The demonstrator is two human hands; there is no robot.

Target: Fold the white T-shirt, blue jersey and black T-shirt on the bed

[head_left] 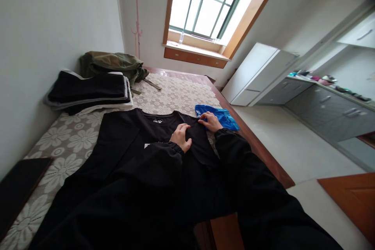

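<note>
A black T-shirt [123, 134] lies spread on a table covered with a floral lace tablecloth [61, 168]; a small white print shows inside its neckline. My left hand [181, 137] rests on the shirt's chest, fingers stretched and thumb apart. Just to the right, my right hand [211, 122] pinches the shirt's fabric at the shoulder seam. A blue cloth item [230, 119] with a bit of white lettering lies partly behind that hand. Black sleeves cover both my forearms and hide much of the shirt's lower part.
Folded black and white-edged cloths [88, 90] are stacked at the back left, with an olive backpack [111, 64] behind them. A dark flat panel [20, 187] sits at the left edge. Beyond the table's wooden edge [275, 168] stand a white fridge [260, 70] and kitchen cabinets [322, 109].
</note>
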